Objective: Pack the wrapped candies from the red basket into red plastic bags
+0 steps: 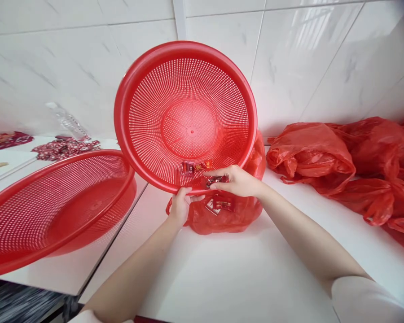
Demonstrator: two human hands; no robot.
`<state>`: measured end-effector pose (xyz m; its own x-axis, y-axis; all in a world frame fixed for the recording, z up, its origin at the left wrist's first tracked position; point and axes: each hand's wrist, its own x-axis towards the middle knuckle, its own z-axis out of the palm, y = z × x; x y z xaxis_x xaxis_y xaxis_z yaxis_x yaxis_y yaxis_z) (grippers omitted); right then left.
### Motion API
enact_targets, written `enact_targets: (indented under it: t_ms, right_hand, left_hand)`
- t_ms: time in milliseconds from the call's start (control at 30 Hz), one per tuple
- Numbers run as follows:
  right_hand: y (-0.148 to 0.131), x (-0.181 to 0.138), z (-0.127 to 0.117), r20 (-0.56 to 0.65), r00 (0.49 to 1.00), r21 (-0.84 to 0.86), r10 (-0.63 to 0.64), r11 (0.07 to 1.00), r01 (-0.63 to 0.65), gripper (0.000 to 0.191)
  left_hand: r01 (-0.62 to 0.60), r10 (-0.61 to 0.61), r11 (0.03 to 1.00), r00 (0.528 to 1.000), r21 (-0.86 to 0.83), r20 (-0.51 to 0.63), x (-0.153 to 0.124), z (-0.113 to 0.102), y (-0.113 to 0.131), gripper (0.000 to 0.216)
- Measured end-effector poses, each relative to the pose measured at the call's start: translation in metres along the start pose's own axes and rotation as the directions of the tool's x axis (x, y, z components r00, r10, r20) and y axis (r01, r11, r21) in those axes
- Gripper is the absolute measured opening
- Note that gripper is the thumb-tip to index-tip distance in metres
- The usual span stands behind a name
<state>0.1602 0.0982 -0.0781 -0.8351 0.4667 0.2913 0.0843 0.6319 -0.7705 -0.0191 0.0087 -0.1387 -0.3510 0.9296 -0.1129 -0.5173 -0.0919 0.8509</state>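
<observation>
The tilted basket (148,112), a red plastic piece with a perforated wall, is the reference point for all positions. It stands on edge with its mouth facing the camera and its round base at the rear.

Left hand (180,205): closed on the lower rim of the tilted basket. The thumb lies over the rim; some of the fingers are hidden behind it.

Right hand (237,181): closed in a narrow pinch at the lower right rim of the tilted basket. Thumb and fingers hold dark, shiny wrapped sweets (216,180). The number held cannot be told.

Loose packets (188,168), red with gold print, lie inside the tilted basket on its lower wall, just beside the right fingertips.

An open red bag (237,222) rests on the counter (256,278), below and partly behind the tilted basket. More packets (223,204) show at the bag, directly below the lower rim.

Left of the tilted basket, a second basket (128,172) of the same red type leans with its rim sloped. Farther back on that side are a clear plastic bottle (70,123), tilted, and a patterned red cloth (62,149).

Right of the tilted basket, several bulky red bags (309,150) lie in a pile. Behind the tilted basket rises a white tiled wall (70,67).
</observation>
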Motion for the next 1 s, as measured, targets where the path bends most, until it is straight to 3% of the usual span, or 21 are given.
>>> enact_targets:
  t_ms: [200,533,667,833,1000]
  right_hand:
    - [-0.001,0.001,-0.001,0.056,0.998,0.097,-0.016,0.995,0.011,0.032]
    - [-0.001,0.001,-0.006,0.05,0.998,0.094,0.024,0.995,-0.029,0.038]
    - [-0.001,-0.001,-0.009,0.044,0.999,-0.006,0.024,1.0,-0.023,0.033]
    - [-0.007,-0.001,-0.008,-0.152,0.988,-0.198,0.009,0.979,-0.039,0.037]
    - [-0.007,0.002,0.008,-0.13,0.983,-0.37,-0.133,0.926,0.077,0.033]
  left_hand:
    - [0.012,-0.012,1.0,1.0,0.011,0.022,0.0,0.0,0.001,0.028]
    - [-0.024,0.023,0.999,1.0,0.03,0.02,0.003,0.001,0.003,0.038]
    - [-0.015,0.016,1.0,1.0,0.022,-0.015,0.004,0.0,0.003,0.033]
    - [-0.055,0.055,0.998,0.998,-0.018,0.005,0.001,0.002,-0.002,0.033]
    - [-0.055,0.056,0.998,0.996,-0.018,0.064,-0.012,0.013,-0.009,0.04]
